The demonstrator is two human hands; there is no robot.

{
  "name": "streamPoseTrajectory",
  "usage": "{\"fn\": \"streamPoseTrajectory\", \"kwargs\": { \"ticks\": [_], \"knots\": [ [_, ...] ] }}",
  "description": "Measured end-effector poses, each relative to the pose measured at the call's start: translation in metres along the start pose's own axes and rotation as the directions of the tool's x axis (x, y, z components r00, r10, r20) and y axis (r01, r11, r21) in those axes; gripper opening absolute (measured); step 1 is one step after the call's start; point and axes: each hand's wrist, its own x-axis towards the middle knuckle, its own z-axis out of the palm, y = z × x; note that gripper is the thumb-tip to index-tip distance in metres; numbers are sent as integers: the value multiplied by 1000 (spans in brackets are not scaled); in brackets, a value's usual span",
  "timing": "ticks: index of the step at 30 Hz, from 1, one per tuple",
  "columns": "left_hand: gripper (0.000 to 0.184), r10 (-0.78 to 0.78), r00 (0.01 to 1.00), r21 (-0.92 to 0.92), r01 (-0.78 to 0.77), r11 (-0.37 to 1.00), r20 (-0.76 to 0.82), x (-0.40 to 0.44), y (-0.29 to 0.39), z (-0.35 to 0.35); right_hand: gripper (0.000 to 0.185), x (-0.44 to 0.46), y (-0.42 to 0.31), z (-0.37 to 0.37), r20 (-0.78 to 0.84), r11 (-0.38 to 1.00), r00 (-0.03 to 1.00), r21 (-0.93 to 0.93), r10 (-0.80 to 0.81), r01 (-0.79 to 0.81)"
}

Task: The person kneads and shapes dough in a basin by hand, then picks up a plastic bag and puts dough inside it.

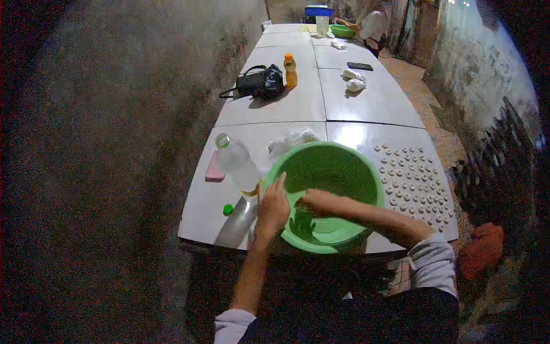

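A large green basin (375,166) stands near the table's front edge, with some pale liquid at its bottom. My left hand (273,207) is closed on the basin's left rim. Inside the basin, near its left wall, is my right hand (312,202), blurred, its fingers bent; whether it holds anything is hidden. Just left of the basin a clear plastic bottle (238,163) stands without a cap. A green cap (228,209) lies in front of it, and a pink object (215,169) is partly behind it.
Rows of small white ring-shaped pieces (413,183) cover the table's right side. Crumpled plastic (295,139) touches the basin's far side. Farther back are a black bag (260,83), an orange bottle (290,71), white bundles (354,81), a phone (360,66) and a person (373,26) beside another green basin (342,31).
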Motion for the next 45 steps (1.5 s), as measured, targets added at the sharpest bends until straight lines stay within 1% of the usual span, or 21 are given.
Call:
{"fn": "streamPoseTrajectory", "kwargs": {
  "ticks": [3, 5, 7, 9, 10, 13, 14, 15, 17, 18, 19, 21, 23, 27, 29, 31, 36, 37, 40, 43, 45],
  "knots": [
    [44, -30, 993, -309, -6, 951, -111, -6, -6, 2, 24, -9, 9, -29, -189, 997, 982, -79, -10, -5],
    [47, -144, 913, -409, -27, 912, -381, -21, -3, 6, 25, -8, 1, -53, -202, 941, 938, -136, 280, -310],
    [54, -257, 891, -533, 21, 846, -374, -38, -11, 26, 26, -2, 32, -35, -124, 897, 930, -246, 347, -367],
    [53, -439, 889, -752, 200, 629, -131, -51, -20, 40, 25, -10, 70, 5, -247, 811, 937, -476, 247, -340],
    [53, -405, 914, -806, 268, 527, 39, -51, -18, 27, 23, -12, 80, 22, -385, 844, 874, -321, 297, -428],
    [52, -443, 841, -817, 475, 327, 312, -54, -19, 24, 20, -21, 51, -13, -222, 872, 877, -156, 427, -464],
    [47, -397, 905, -826, 339, 451, 155, -51, -17, 22, 20, -25, 23, -36, -190, 846, 826, 186, 530, -500],
    [47, -400, 903, -824, 344, 449, 159, -51, -13, 19, 20, -16, 37, -28, -185, 845, 826, 189, 532, -501],
    [45, -501, 851, -825, 394, 406, 160, -50, 4, 13, 21, 5, 76, 5, -567, 959, 799, -55, 199, -278],
    [46, -541, 807, -936, 338, 96, 236, -51, -4, 38, 19, 16, 80, 20, -599, 984, 795, -66, 95, -167],
    [46, -536, 809, -935, 342, 91, 244, -51, -7, 45, 18, 27, 72, 35, -627, 995, 779, -82, -8, -57],
    [47, -505, 854, -972, 210, 106, 129, -51, -8, 53, 17, 25, 3, 39, -307, 974, 929, -30, 206, -226],
    [46, -555, 826, -939, 260, 224, 96, -49, 0, 44, 15, 9, -1, 64, -329, 998, 942, -51, -59, 44],
    [42, -604, 787, -958, 252, 134, 123, -49, 7, 30, 14, -36, -14, -3, 277, 997, 958, -60, 68, -54],
    [39, -574, 811, -929, 291, 227, 113, -47, 9, 23, 16, -41, -8, -24, 8, 947, 947, 21, 320, -320],
    [36, -600, 796, -939, 264, 222, 82, -46, 10, 26, 23, -36, 27, -17, -403, 949, 906, -217, 128, -231],
    [36, -610, 792, -953, 154, 262, -40, -43, -2, 45, 22, -24, 28, 17, -393, 860, 766, 189, 508, -474],
    [37, -625, 780, -952, 170, 253, -27, -42, -2, 43, 18, -28, 32, 27, -269, 893, 930, -306, 251, -329],
    [41, -536, 844, -956, 150, 254, -10, -45, -21, 47, 16, -50, -12, 4, -189, 949, 933, -21, 305, -314],
    [44, -545, 835, -937, 247, 249, 75, -41, -5, 30, 24, -61, 13, -15, -511, 936, 859, -295, 16, -193],
    [43, -454, 889, -947, 189, 258, 53, -42, -8, 26, 31, -51, 24, -41, -408, 906, 813, 111, 416, -408]
  ]
}}
